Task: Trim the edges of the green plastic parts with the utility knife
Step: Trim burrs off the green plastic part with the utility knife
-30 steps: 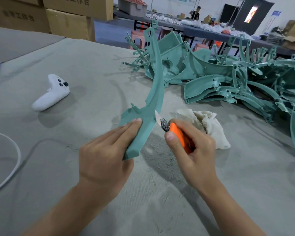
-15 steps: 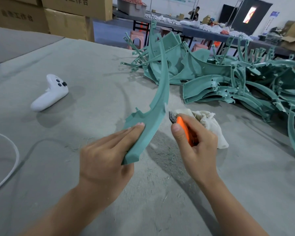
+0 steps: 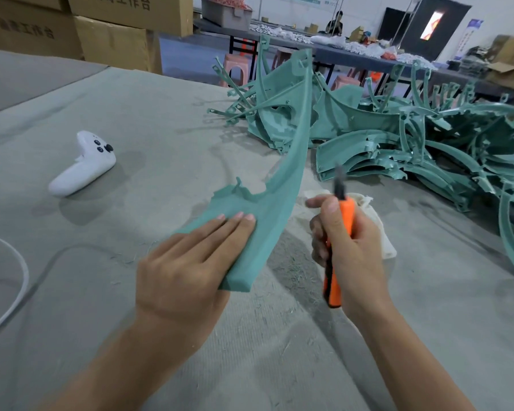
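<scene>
My left hand (image 3: 184, 271) holding the curved green part (image 3: 279, 200), my right hand (image 3: 356, 253) gripping the orange utility knife (image 3: 346, 210), blade upright, just beside the part.

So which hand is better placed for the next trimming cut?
Right. The right hand grips the utility knife, blade up beside the green part, which the left hand holds.

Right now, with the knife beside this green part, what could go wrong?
The utility knife in the right hand has its blade bare, pointing up near the left hand, whose fingers lie flat on the curved green part; a slip could cut them. The part is held only at its low end, so it may flex under the blade.
</scene>
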